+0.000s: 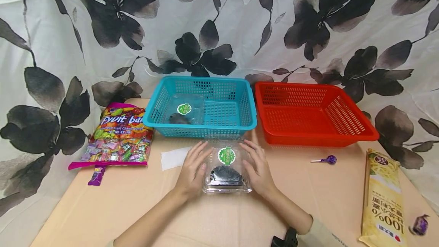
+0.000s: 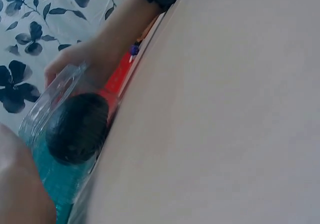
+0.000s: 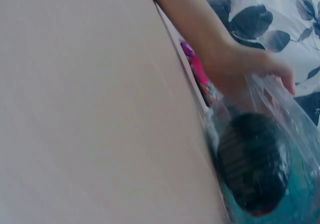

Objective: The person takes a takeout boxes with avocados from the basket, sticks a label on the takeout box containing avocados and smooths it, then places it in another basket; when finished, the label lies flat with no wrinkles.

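Note:
A clear plastic clamshell box (image 1: 219, 191) with a round green-and-white label (image 1: 226, 156) lies on the table in front of me. Inside it is a glossy black oval thing (image 2: 77, 128), also plain through the plastic in the right wrist view. Along the box's left side rests my left hand (image 1: 193, 170), its fingers extended towards the far corner. My right hand (image 1: 258, 169) lies against the opposite side, fingers spread near the lid's edge. Just beyond the box stands a blue basket (image 1: 205, 129), which holds a similar labelled box (image 1: 197, 108) with a dark thing in it.
A red basket (image 1: 319, 138) stands right of the blue one. At left lie a candy bag (image 1: 118, 136), a small purple-wrapped candy (image 1: 97, 175) and a white paper piece (image 1: 175, 158). On the right are a lollipop (image 1: 330, 159), a yellow pasta pack (image 1: 384, 201) and another wrapped candy (image 1: 420, 225).

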### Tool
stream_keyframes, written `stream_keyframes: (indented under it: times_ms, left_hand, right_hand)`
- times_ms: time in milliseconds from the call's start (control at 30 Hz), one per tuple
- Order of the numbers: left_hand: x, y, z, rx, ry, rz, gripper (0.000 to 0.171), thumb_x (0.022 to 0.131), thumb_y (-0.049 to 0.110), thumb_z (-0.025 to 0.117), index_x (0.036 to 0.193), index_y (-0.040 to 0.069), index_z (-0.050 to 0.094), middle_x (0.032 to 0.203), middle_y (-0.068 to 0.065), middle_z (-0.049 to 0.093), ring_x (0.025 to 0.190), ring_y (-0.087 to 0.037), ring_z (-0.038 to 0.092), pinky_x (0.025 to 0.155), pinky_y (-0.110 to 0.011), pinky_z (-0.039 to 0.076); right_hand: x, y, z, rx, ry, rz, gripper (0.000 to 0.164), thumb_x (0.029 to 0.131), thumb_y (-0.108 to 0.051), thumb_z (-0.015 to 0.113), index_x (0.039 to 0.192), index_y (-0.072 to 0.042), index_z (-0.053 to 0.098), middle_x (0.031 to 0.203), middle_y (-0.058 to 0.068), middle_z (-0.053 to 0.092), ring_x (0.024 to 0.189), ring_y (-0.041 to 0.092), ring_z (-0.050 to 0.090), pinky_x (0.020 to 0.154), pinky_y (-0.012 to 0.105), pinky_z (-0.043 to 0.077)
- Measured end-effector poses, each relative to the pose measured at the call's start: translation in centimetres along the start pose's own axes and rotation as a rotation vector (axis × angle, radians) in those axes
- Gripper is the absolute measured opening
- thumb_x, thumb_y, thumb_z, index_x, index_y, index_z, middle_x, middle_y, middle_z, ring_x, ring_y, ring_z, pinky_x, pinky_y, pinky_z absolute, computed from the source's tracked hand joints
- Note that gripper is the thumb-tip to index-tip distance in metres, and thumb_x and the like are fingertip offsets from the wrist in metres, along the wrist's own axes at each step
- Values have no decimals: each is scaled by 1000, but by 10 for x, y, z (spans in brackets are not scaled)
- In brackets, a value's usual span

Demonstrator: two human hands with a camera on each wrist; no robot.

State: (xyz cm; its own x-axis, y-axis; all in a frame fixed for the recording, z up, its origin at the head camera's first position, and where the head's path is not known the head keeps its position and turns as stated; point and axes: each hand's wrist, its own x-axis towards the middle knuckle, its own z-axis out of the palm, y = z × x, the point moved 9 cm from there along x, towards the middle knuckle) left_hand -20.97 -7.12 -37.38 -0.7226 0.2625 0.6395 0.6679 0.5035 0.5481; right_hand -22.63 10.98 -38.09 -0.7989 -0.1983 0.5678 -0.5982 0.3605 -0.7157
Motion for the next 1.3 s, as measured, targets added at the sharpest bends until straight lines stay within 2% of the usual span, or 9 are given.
stream_keyframes:
  times_ms: [100, 233, 333, 433, 733, 867, 967, 1100, 1300]
  left_hand:
    - [-9, -13, 4, -149, -7, -197, 47, 91, 17, 28, 136, 6, 33, 143, -13, 25, 132, -31, 22, 102, -53, 21]
    - [-20, -21, 16, -368, -24, -397, 51, 95, 25, 21, 142, 7, 14, 148, -11, 12, 134, -29, 13, 105, -49, 14]
    - [-27, -22, 26, -506, -53, -502, 53, 96, 28, 17, 143, 7, 3, 149, -11, 3, 136, -28, 3, 106, -49, 5]
    - [-32, -20, 33, -578, -63, -554, 54, 95, 28, 15, 142, 8, -2, 149, -11, -3, 135, -28, -3, 106, -50, 1]
    - [-37, -13, 32, -580, -9, -535, 51, 95, 23, 15, 143, 11, 1, 149, -10, 1, 136, -27, -2, 106, -50, -1]
    - [-41, -3, 29, -578, 9, -515, 51, 94, 22, 16, 143, 17, 3, 149, -6, 2, 136, -27, -2, 104, -55, -1]
    - [-39, 11, 21, -568, 33, -456, 52, 93, 21, 17, 143, 19, 4, 149, -5, 2, 136, -26, -1, 101, -59, -1]
    - [-19, 30, 5, -570, 74, -320, 55, 90, 18, 20, 143, 14, 5, 149, -7, 3, 136, -21, 0, 105, -51, -1]
    - [41, 44, -22, -509, 118, -117, 57, 88, 17, 24, 142, 5, 11, 148, -12, 12, 136, -19, 8, 109, -27, 7]
  right_hand:
    - [-4, 13, 2, 115, 16, 157, 42, 90, -5, 40, 132, -10, 40, 137, 13, 32, 121, 25, 34, 93, 50, 33]
    - [-11, 30, 8, 330, 42, 353, 42, 96, -18, 25, 138, -11, 28, 142, 10, 23, 121, 28, 32, 97, 49, 26]
    - [-17, 35, 16, 483, 37, 453, 46, 97, -22, 18, 141, -10, 20, 145, 9, 16, 128, 29, 22, 103, 49, 16]
    - [-22, 35, 24, 566, 16, 507, 48, 97, -25, 14, 142, -9, 14, 147, 9, 11, 134, 25, 10, 107, 46, 6]
    - [-26, 29, 32, 626, 29, 507, 47, 97, -22, 13, 142, -11, 12, 148, 4, 10, 135, 21, 6, 108, 45, 2]
    - [-28, 18, 30, 626, 20, 444, 47, 96, -20, 12, 142, -10, 12, 148, 3, 10, 135, 20, 6, 107, 47, 2]
    - [-26, 4, 22, 567, 22, 354, 47, 95, -18, 13, 142, -13, 14, 148, 0, 12, 135, 19, 7, 105, 51, 2]
    - [-7, -23, 3, 484, 41, 180, 50, 92, -16, 15, 142, -11, 15, 148, 0, 11, 135, 20, 9, 103, 57, 3]
    - [43, -56, -25, 538, 96, 68, 51, 91, -19, 19, 142, -10, 16, 146, 3, 18, 131, 20, 17, 102, 53, 17]
